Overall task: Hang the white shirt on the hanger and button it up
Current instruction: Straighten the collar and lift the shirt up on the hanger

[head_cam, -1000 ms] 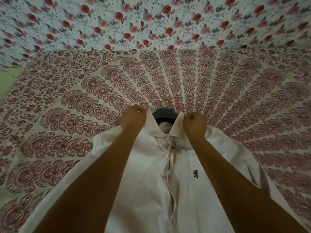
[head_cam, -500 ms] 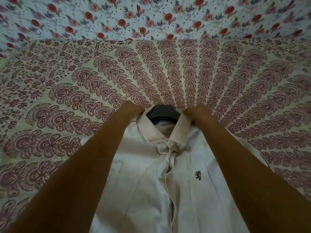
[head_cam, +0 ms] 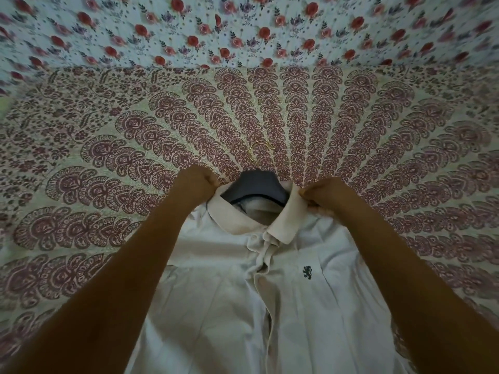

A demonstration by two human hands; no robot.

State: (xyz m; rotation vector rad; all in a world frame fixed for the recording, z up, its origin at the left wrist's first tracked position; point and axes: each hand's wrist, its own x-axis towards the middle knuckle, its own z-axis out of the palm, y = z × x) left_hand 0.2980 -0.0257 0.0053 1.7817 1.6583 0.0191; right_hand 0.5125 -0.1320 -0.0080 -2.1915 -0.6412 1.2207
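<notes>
Over the hanger [head_cam: 256, 184], the white shirt [head_cam: 216, 306] lies creased, collar [head_cam: 280, 222] open.

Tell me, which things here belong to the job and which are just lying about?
Part of the job: white shirt, dark hanger inside its collar, gold hook, left hand and right hand, both gripping the collar.
Just there: paisley bedspread under the shirt, rose-print cloth behind.
</notes>
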